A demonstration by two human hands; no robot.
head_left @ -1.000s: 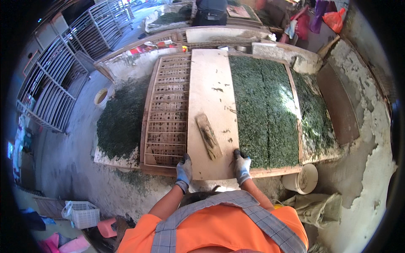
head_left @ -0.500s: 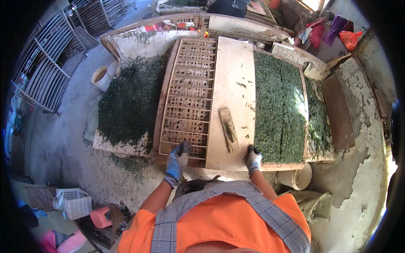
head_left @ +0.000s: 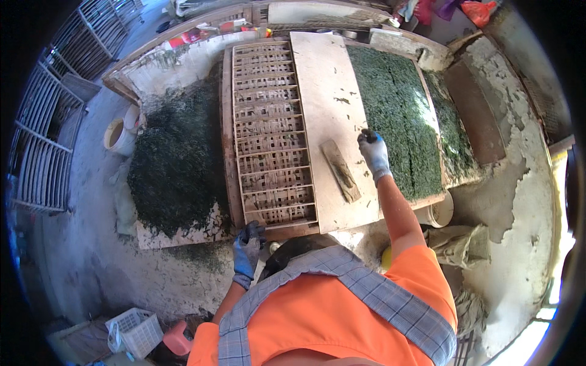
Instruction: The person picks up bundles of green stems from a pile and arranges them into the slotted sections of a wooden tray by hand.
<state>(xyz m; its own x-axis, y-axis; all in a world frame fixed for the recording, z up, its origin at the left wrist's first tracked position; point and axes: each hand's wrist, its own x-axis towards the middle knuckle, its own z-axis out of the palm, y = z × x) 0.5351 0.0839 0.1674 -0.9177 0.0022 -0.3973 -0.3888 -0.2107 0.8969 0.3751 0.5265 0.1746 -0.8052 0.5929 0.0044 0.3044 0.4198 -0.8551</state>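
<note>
My right hand (head_left: 373,152), in a white and blue glove with dark fingertips, is closed at the right edge of a pale flat board (head_left: 329,104). Whether it grips that edge or something small is hidden. A short worn wooden slat (head_left: 340,171) lies on the board, left of this hand. My left hand (head_left: 247,247), in a blue glove, is at the near left corner of a slatted wooden frame (head_left: 273,152), fingers loosely apart and nothing visible in them. Right of the board spreads a thick dark-green layer of shredded leafy material (head_left: 397,116).
A dark-green heap (head_left: 177,165) lies left of the frame. Buckets stand at the far left (head_left: 119,137) and under the table's right end (head_left: 442,207). Slatted racks (head_left: 46,140) line the left wall. A white crate (head_left: 134,332) and a pink container (head_left: 177,338) are at lower left.
My right hand has moved away from me along the board's right edge. My left hand has drawn back to the frame's near left corner. The view has shifted.
</note>
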